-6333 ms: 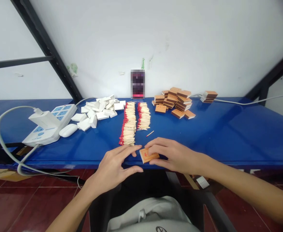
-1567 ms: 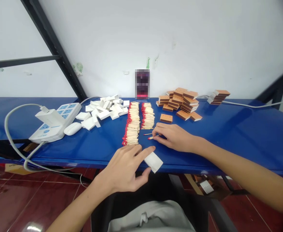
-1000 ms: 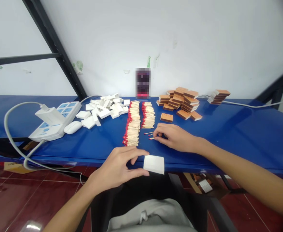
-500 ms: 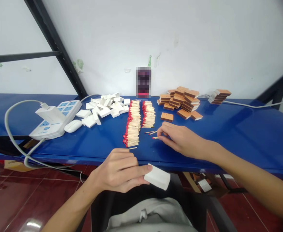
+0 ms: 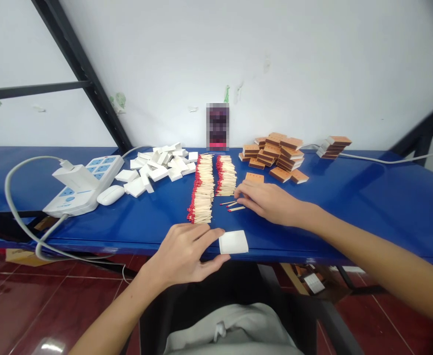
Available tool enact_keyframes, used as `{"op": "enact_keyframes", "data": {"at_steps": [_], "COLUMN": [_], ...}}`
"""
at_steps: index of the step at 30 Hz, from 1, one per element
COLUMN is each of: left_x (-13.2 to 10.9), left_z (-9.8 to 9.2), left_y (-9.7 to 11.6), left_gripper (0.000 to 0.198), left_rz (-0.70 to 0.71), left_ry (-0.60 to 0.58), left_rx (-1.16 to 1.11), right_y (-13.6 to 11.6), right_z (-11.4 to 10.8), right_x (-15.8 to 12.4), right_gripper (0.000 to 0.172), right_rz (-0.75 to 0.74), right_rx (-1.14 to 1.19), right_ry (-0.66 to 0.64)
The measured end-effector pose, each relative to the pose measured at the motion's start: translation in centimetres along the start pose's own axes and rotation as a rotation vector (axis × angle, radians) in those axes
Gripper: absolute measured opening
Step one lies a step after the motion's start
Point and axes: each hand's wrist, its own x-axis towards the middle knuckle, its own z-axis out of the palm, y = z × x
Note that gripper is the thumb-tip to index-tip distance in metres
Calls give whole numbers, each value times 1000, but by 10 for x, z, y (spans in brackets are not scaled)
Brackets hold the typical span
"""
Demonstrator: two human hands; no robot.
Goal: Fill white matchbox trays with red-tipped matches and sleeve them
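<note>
A white matchbox tray (image 5: 233,242) lies at the front edge of the blue tabletop. My left hand (image 5: 190,251) is beside its left end, with index finger and thumb spread apart; the index fingertip is at the tray's upper left corner. Just behind a few loose matches (image 5: 236,209), my right hand (image 5: 266,199) has its thumb and index finger drawn together. What is between those fingertips, if anything, is hidden. A long row of red-headed matches (image 5: 203,190) lies left of the right hand, with a shorter row of matches (image 5: 226,175) beside it.
White trays (image 5: 159,167) are heaped at back left, near a mouse (image 5: 111,195) and power strip (image 5: 90,182). Brown matchbox sleeves (image 5: 275,153) are piled at back right, with one sleeve (image 5: 255,177) behind my right hand. A stack of matchboxes (image 5: 333,147) stands farther right.
The white tray has moved up from above my lap onto the table edge, and my left fingers have spread apart. My right hand has shifted slightly left, leaving one match fully visible.
</note>
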Motion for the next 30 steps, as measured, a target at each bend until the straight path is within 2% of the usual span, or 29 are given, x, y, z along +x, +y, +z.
{"op": "enact_keyframes", "data": {"at_steps": [7, 19, 25, 30], "left_x": [0, 1, 0, -2], "left_z": [3, 1, 2, 3], "left_y": [-1, -1, -2, -2], "left_gripper": [29, 28, 28, 30], "left_rz": [-18, -22, -23, -44], "left_ry": [-45, -52, -62, -42], "left_rx": [-3, -30, -31, -32], "right_y": [4, -5, -6, -5], "right_z": [2, 1, -5, -13], "right_x": [14, 29, 20, 7], "right_gripper": [16, 11, 14, 28], "right_rz": [-34, -80, -4, 28], "right_rx": [5, 108, 94, 218], "right_ry": [-115, -144, -160, -201]}}
